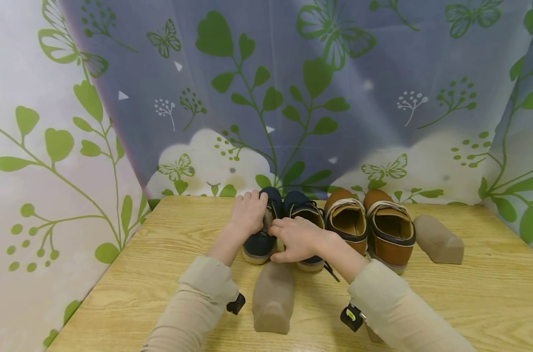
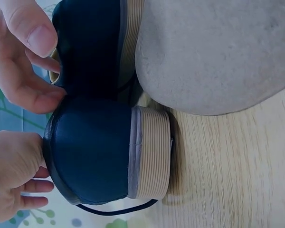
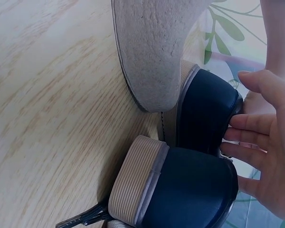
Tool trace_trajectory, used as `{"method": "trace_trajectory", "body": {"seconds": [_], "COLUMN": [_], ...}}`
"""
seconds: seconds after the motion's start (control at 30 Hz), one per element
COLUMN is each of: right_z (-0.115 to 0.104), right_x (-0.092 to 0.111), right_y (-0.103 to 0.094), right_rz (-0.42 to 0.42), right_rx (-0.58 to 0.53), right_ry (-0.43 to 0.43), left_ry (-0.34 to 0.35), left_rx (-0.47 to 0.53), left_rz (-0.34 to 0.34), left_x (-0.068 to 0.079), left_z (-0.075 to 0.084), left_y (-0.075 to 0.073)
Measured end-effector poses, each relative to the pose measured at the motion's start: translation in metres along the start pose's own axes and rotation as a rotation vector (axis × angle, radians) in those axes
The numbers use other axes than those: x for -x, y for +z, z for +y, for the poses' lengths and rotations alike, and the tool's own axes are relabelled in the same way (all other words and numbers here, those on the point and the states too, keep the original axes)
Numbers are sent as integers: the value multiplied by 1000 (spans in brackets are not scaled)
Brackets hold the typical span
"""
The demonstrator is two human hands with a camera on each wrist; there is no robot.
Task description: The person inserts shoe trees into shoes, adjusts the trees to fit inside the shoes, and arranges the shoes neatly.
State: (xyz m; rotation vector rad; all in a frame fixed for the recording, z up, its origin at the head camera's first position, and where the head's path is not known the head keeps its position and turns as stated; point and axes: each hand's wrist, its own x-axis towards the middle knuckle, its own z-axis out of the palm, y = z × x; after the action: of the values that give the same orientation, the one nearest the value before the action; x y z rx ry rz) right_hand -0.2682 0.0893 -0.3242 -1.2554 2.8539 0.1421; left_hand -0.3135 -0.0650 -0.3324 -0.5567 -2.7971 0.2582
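A pair of navy shoes, left navy shoe and right navy shoe, stands heels toward me. My left hand grips the left shoe's upper at its outer side; in the left wrist view its fingers show behind the rim. My right hand reaches across from the right, its fingertips touching the left shoe's opening, thumb apart. The right wrist view shows these fingers nearly straight at the rim. Something grey-brown sits inside the left shoe, partly covered by the hands. A grey-brown moulded shoe insert lies just in front.
Brown shoes with pale laces stand right of the navy pair. Another moulded insert lies beyond them, and a third is mostly under my right sleeve. A black lace trails from the right navy shoe. A patterned curtain hangs behind the wooden table.
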Motion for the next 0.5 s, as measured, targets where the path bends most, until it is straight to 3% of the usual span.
{"method": "trace_trajectory", "body": {"seconds": [0.5], "right_z": [0], "right_x": [0], "right_y": [-1], "right_rz": [4], "right_rx": [2], "right_ry": [-18], "left_ry": [19], "left_rx": [-51], "left_rz": [16], "left_x": [-1], "left_z": [-1], "left_y": [1]}}
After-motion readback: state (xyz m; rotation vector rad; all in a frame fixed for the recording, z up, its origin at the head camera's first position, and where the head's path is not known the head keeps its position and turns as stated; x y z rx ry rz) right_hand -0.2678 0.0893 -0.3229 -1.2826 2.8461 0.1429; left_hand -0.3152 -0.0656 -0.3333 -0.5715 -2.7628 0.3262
